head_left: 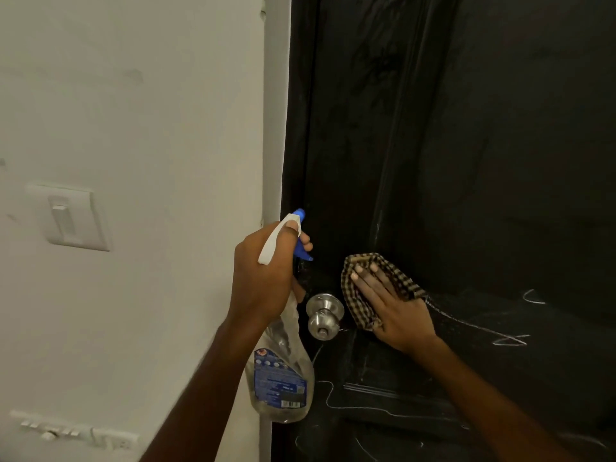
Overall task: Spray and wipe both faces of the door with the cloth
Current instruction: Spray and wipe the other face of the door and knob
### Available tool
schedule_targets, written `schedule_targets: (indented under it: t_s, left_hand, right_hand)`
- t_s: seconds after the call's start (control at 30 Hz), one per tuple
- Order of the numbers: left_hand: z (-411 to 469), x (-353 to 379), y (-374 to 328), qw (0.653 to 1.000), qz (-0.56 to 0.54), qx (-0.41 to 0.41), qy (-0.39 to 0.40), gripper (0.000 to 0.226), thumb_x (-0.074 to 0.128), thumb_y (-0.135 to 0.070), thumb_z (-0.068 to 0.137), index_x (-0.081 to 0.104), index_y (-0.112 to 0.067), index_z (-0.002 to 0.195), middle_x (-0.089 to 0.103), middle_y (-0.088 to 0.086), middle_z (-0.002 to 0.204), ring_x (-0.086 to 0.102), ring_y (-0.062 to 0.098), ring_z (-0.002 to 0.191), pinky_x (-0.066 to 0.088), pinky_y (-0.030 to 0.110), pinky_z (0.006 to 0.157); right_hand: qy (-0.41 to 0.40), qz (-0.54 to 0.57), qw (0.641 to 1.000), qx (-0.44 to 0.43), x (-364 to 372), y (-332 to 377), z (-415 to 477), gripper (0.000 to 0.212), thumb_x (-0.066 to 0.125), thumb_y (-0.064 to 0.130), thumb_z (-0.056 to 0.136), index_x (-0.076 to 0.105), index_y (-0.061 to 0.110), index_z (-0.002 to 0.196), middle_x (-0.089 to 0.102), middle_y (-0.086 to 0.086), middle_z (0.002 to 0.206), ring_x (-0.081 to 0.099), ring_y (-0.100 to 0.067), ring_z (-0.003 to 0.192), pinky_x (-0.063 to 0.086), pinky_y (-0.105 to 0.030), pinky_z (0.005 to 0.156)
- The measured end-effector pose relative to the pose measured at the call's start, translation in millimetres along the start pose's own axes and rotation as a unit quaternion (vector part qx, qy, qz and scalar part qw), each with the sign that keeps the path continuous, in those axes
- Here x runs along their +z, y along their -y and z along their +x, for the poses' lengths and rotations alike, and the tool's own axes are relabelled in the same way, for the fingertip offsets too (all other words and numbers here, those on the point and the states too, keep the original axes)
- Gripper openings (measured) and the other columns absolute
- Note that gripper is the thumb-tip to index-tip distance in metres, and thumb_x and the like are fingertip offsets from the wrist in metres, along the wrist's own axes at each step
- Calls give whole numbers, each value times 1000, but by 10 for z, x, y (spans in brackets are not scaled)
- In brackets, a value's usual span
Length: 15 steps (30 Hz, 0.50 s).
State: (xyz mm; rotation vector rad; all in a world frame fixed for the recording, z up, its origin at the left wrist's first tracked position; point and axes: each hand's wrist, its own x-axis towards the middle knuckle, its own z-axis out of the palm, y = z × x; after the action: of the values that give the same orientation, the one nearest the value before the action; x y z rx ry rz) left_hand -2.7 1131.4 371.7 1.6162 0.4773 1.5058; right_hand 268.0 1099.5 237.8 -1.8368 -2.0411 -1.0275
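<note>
Door: the black panelled door [483, 161] is filling the right part of the view, with its round metal door knob [324, 313] sitting near its left edge.
Left hand: the left hand [263, 281] is gripping the neck of the spray bottle [283, 378] just left of the door knob and a little above it, fingers curled round it and one finger lying on the blue trigger.
Spray bottle: the clear body with the blue label is hanging down below the hand, ending lower than the door knob and just to its left; the blue nozzle [300, 215] is pointing at the door face above the door knob.
Right hand: the right hand [396, 311] is lying flat, with fingers straight and close together, just right of the door knob.
Cloth: the brown-and-cream checked cloth [358, 306] is being pressed against the door face under those fingers, bunched, its near edge almost reaching the door knob (whether it is touching the knob cannot be told).
Marks: pale chalk-like scribbles [510, 340] are showing on the door to the right of the door knob and below it.
Wall: a white wall [150, 111] is running along to the left of the door knob, past the white door frame [275, 128].
Switch: a white light switch [68, 216] is sitting on that wall, well to the left of the door knob and higher.
</note>
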Motion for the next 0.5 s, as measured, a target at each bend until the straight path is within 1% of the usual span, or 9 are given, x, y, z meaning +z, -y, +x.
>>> schedule_targets:
  t_s: [0.07,0.13,0.17,0.2,0.23,0.27,0.33,0.4,0.5]
  left_hand:
    - [0,25,68,1000,-20,-12,6,22,45,-15,102,61,-16,87,69,-17,67,67,1,70,51,11,71]
    - [1,55,120,999,-31,-38,2,26,41,-11,102,60,-19,87,69,-21,67,68,-2,70,50,9,70]
    - [4,75,133,998,-34,-46,1,26,40,-13,102,60,-20,88,69,-22,67,68,-2,71,50,9,70]
    - [-2,102,127,998,-33,-49,4,24,40,-16,101,61,-20,88,69,-20,68,68,-1,72,50,10,70]
    - [-5,129,133,998,-30,-48,6,23,42,-18,101,62,-19,89,70,-17,68,69,1,72,51,11,71]
    - [-8,157,137,998,-29,-49,4,24,42,-17,101,63,-17,89,70,-13,69,69,1,72,50,11,70]
    - [-8,203,144,999,-20,-41,0,25,43,-12,103,64,-14,89,69,-9,72,68,-1,71,49,8,70]
    - [-2,234,175,999,-9,-34,0,25,46,-17,103,65,-16,87,70,-11,71,68,0,73,49,7,70]
    - [-2,258,237,998,-13,-63,-1,27,46,-22,103,65,-21,85,71,-15,71,69,5,75,51,12,72]
  right_hand:
    - [0,10,1000,-21,-137,-148,32,90,42,52,84,2,29,161,-6,8,169,-1,-11,155,61,-41,73]
    - [-37,35,998,30,-376,-311,199,85,48,49,85,13,29,160,11,7,167,13,-14,152,56,-50,88]
    - [-71,39,994,71,-512,-379,333,82,52,45,86,19,26,159,18,5,166,15,-15,152,46,-51,104]
    - [-107,32,989,100,-646,-424,480,77,53,42,89,24,22,158,22,3,165,12,-14,153,30,-46,116]
    - [-139,27,983,116,-759,-440,623,72,51,39,92,29,18,157,24,2,165,9,-14,154,17,-39,122]
    - [-163,30,978,125,-826,-432,728,68,49,38,94,33,15,156,25,1,164,8,-14,154,11,-36,123]
    - [-192,41,972,130,-820,-368,769,64,48,36,95,39,13,153,32,-1,162,8,-15,154,15,-37,122]
    - [-193,44,974,114,-681,-317,623,64,52,33,91,42,13,151,36,-2,160,5,-12,154,21,-38,116]
    - [-108,64,988,91,-351,-235,225,84,75,26,76,40,19,151,34,-2,161,1,-11,155,37,-46,106]
